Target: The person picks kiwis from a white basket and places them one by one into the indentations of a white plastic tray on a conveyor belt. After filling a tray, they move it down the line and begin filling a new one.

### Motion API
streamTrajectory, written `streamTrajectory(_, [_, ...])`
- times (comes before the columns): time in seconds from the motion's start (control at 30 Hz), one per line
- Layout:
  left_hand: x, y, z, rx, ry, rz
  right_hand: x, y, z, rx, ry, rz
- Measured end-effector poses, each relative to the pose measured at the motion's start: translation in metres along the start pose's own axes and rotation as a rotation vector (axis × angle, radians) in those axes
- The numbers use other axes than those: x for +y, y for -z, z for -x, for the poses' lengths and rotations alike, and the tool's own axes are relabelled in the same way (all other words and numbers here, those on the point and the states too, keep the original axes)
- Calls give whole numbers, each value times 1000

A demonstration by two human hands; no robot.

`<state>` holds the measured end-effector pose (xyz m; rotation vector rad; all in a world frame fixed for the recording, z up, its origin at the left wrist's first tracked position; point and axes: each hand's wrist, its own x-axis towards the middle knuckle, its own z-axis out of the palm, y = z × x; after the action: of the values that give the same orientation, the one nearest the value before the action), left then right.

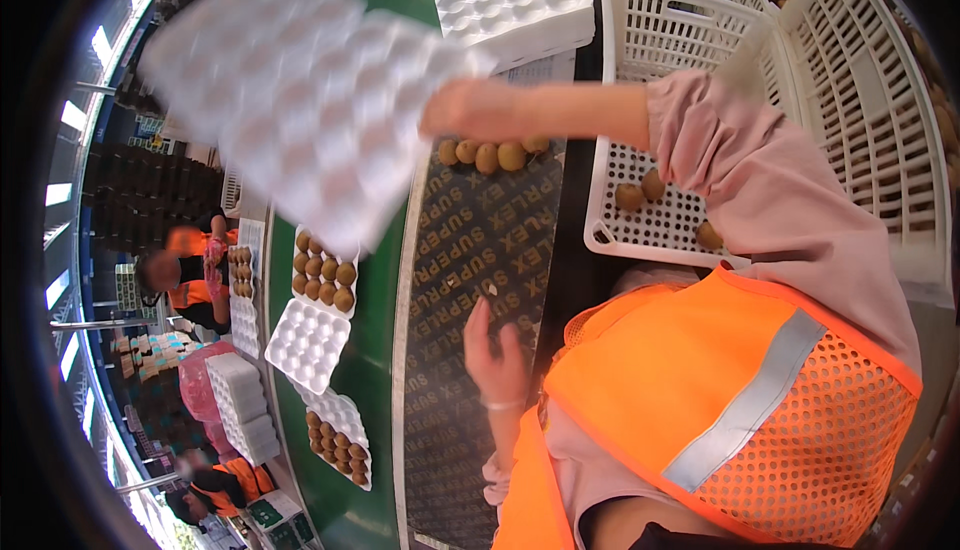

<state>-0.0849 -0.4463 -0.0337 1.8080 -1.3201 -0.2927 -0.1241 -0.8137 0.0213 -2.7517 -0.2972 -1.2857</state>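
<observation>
My right hand (469, 109) grips the near edge of a white moulded fruit tray (300, 92), blurred and raised over the green conveyor belt (382, 280). The tray's rows of round cups show plainly. Just below that hand, a row of kiwifruit (487, 158) rests on the dark printed board (480, 235); part of the row is hidden by the hand and forearm. My left hand (495, 355) hovers over the same board nearer my body, fingers apart, holding nothing. A small pale scrap (493, 290) lies close to its fingertips.
On the belt are kiwifruit-filled trays (324, 272) with open lids. Stacked white trays (517, 2) stand at the board's far end. To my right, a white plastic crate (600, 220) holds a few kiwifruit. Two people in orange vests (187, 291) work across the belt.
</observation>
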Motion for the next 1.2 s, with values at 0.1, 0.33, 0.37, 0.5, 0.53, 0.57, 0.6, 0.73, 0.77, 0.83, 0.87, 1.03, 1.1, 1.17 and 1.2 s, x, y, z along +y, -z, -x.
streamTrajectory(0.1, [53, 57, 15, 249, -441, -162, -100, -63, 19, -405, 176, -51])
streamTrajectory(0.33, [-94, -30, 23, -391, 453, -866, -136, -51, 41, -344, 137, -148])
streamTrajectory(0.37, [-121, -43, 38, -331, 418, -845, -112, -24, 42, -192, 88, -187])
streamTrajectory(0.5, [-191, -79, 68, -280, 513, -780, 6, 124, 119, 297, -683, 82])
streamTrajectory(0.53, [-200, -82, 65, -221, 496, -787, 40, 154, 141, 372, -819, 250])
streamTrajectory(0.57, [-205, -86, 56, -232, 532, -800, 65, 174, 174, 340, -997, 459])
streamTrajectory(0.6, [-208, -89, 44, -193, 531, -842, 81, 187, 213, 305, -1150, 441])
streamTrajectory(0.73, [-208, -103, -6, -156, 538, -831, 80, 163, 354, -224, -1686, 371])
streamTrajectory(0.77, [-207, -107, -15, -160, 565, -866, 72, 152, 376, -517, -1765, 237])
streamTrajectory(0.83, [-204, -113, -31, -196, 565, -802, 46, 121, 405, -1018, -1802, 212])
streamTrajectory(0.87, [-203, -117, -36, -206, 572, -786, 26, 111, 417, -1101, -1828, 189])
streamTrajectory(1.03, [-173, -120, -66, -201, 387, -545, 19, 98, 403, -987, -1765, 147])
streamTrajectory(1.1, [-138, -116, -93, -198, 373, -516, 50, 118, 367, -563, -2098, -443])
streamTrajectory(1.17, [-85, -104, -130, -102, 248, -313, 66, 126, 310, -177, -1920, -857])
streamTrajectory(1.2, [-54, -98, -151, -33, 190, -84, 72, 133, 275, -129, -1733, -913])
